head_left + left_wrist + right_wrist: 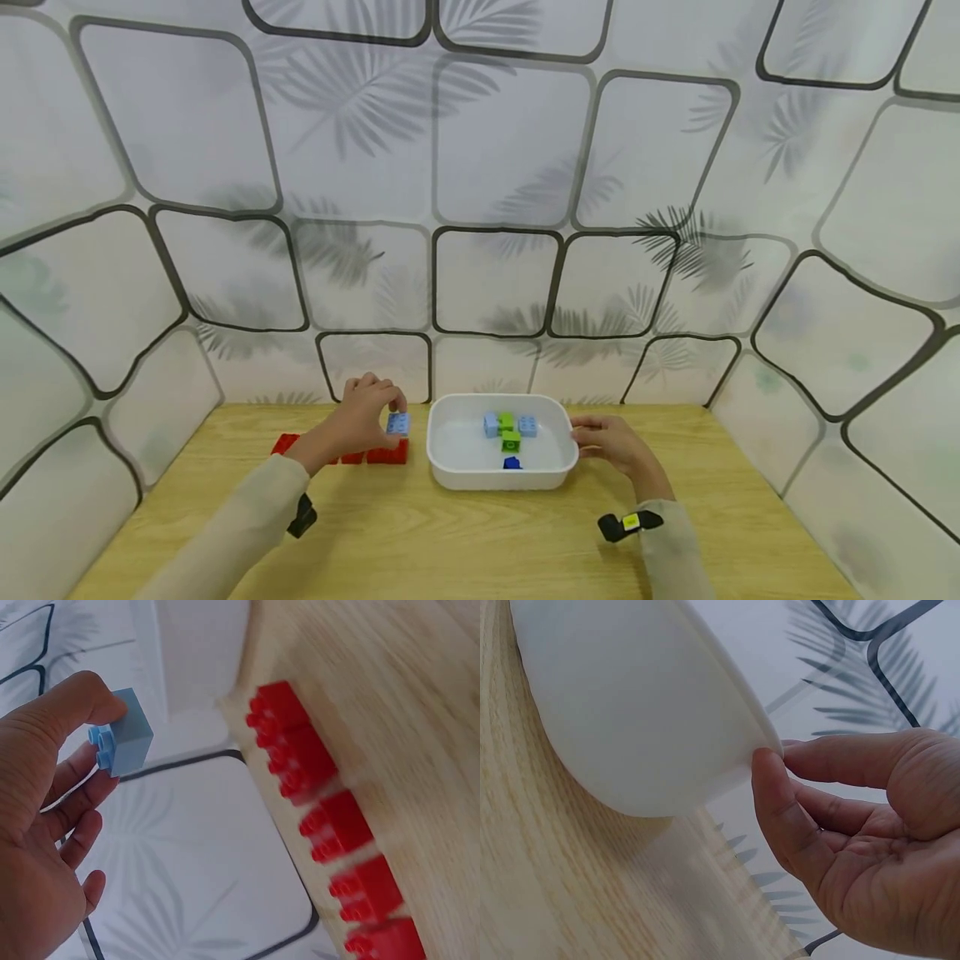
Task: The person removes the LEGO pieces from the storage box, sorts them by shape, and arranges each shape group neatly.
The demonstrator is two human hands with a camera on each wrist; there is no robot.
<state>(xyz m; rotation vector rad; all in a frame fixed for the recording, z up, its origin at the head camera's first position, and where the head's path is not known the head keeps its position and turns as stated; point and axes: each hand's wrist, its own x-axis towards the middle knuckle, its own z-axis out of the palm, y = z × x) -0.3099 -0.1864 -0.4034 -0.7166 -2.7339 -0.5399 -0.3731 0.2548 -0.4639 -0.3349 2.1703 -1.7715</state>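
Observation:
Between thumb and fingers my left hand [367, 412] pinches a light blue toy brick [129, 735], held above a row of red bricks [387, 452] on the table. Its studs face the palm side in the left wrist view. My right hand [611, 442] pinches the right rim of a white plastic bin [501, 480], thumb and finger on the edge in the right wrist view. Inside the bin lie light blue bricks [527, 426], green bricks [511, 441] and a dark blue piece [512, 462].
The wooden table [390, 533] runs back to a patterned cloth wall [495, 283], which also closes off both sides. In the left wrist view several red bricks [335, 825] stand in a line near the table's back edge.

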